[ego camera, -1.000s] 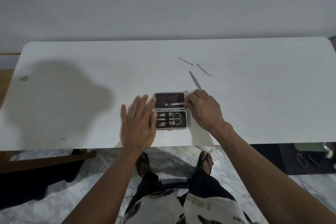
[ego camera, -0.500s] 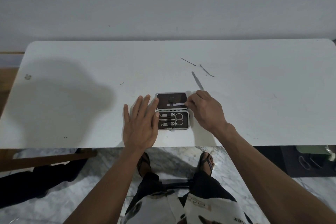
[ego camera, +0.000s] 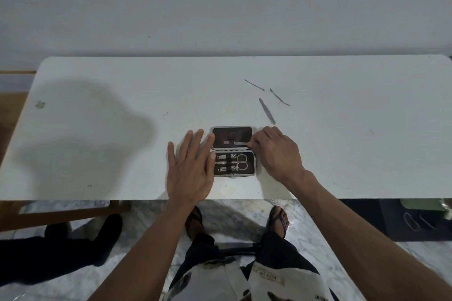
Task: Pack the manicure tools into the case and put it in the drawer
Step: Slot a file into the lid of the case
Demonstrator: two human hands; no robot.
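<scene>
Our right grip is pinched shut on the end of a slim metal tool that lies across the far half of the open case. Our left grip holds nothing: its fingers are spread flat on the white surface, with the fingertips touching the case's left edge. The case lies opened flat near the front edge of the surface, between our two grips. Its near half holds small scissors on the right and a few clippers on the left, all tucked under a strap. Three loose tools lie on the surface beyond the right grip: a flat file nearest, a thin pick to its right and a fine probe farther back.
</scene>
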